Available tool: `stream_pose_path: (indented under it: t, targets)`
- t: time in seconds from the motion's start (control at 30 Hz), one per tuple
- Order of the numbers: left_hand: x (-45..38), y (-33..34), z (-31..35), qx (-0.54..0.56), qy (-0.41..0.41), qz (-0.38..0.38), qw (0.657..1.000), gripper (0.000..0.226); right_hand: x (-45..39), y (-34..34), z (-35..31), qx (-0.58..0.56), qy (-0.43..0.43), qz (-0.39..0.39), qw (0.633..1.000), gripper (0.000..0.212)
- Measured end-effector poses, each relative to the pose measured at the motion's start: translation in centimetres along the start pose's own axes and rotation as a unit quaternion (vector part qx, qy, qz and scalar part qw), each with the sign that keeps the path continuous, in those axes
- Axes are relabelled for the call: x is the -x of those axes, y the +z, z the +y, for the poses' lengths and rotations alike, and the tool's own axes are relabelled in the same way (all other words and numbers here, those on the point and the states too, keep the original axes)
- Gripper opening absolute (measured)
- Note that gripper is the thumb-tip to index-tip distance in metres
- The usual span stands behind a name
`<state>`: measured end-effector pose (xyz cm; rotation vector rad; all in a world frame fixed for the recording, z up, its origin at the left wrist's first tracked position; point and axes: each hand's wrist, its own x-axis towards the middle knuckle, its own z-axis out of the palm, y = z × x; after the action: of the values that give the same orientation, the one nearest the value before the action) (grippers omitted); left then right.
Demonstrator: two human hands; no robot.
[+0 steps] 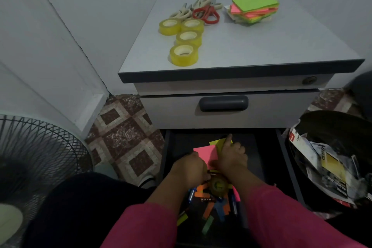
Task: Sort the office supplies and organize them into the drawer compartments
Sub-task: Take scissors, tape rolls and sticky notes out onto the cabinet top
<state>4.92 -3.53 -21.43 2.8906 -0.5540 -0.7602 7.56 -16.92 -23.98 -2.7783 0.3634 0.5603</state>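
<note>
Both hands reach into the open bottom drawer point(167, 147) at 6 o'clock. The left hand point(189, 169) curls its fingers on the near edge of a pink sticky-note pad point(205, 154); the right hand point(231, 155) pinches a yellow sticky-note pad point(218, 144) just beside it. On the cabinet worktop point(261, 46), four tape rolls point(187, 36) lie at 11 o'clock, scissors point(205, 13) behind them, stacked sticky notes point(253, 7) at 1 o'clock.

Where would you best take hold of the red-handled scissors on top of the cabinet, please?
Grip the red-handled scissors by the two handle loops, coming from the front, the near edge of the cabinet top. The loops face that way and lie flat and clear, while the blades point back among the beige scissors; fingers slip through or pinch the loops.
</note>
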Motion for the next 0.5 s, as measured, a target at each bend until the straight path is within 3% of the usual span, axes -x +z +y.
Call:
stream_pose_path:
  t: [0.17, 0.43, 0.5]
  targets:
    - [0.6, 1.7, 1.5, 0.025, -0.028, 0.048, 0.998, 0.051, -0.4, 0.0, 0.4, -0.072, 0.04, 0.02, 0.996, 0.123]
    - [0.9, 2.0, 2.2, 0.02, -0.048, 0.074, 0.996, 0.034, -0.9, -0.8, 2.3, -0.171, 0.063, 0.006, 0.983, 0.047]
    - [0.8, 2.0, 2.0, 0.023, -0.049, 0.068, 0.996, 0.034, -1.0, -1.1, 2.6, -0.234, 0.063, 0.048, 0.969, 0.031]
